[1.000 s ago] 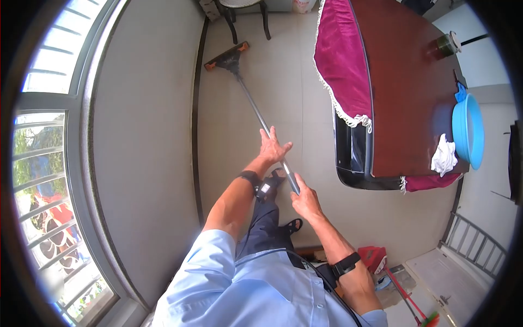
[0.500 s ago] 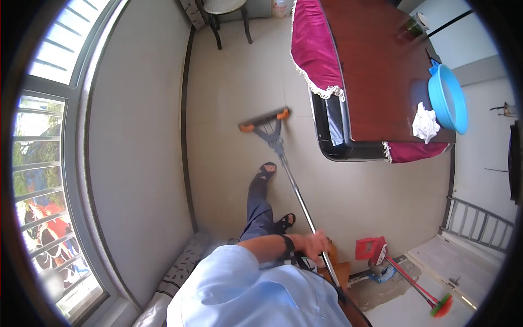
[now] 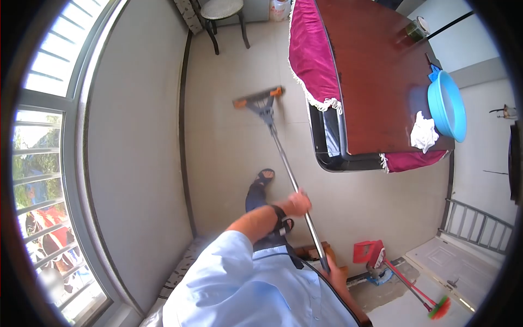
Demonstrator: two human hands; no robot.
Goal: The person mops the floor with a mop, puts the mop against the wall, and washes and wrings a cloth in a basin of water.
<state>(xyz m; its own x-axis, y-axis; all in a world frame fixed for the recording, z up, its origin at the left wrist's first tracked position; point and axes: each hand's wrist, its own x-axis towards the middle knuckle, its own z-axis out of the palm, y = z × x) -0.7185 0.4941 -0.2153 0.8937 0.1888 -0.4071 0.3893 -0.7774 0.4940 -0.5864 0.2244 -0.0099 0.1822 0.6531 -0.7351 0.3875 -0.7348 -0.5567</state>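
Observation:
A flat-headed mop [image 3: 285,159] with a metal pole slants across the floor. Its wide grey head with orange ends [image 3: 259,97] lies on the tiles, left of the table. My left hand [image 3: 298,203] is wrapped round the middle of the pole, a dark band on its wrist. Lower down, close to my body, my right hand [image 3: 335,273] is closed on the dark grip at the pole's upper end; part of its fingers is hidden. My sandalled foot [image 3: 265,175] is on the floor left of the pole.
A dark red table [image 3: 376,82] with a magenta cloth [image 3: 311,52] stands at right. On it are a blue basin [image 3: 448,106], a white rag [image 3: 424,132] and a jar [image 3: 417,28]. A stool [image 3: 222,8] stands ahead; a red dustpan [image 3: 368,252] and broom [image 3: 439,308] lie lower right.
The mop head has slid forward, away from me. My left hand has moved forward with the pole, and my right hand has come into clearer view at the grip.

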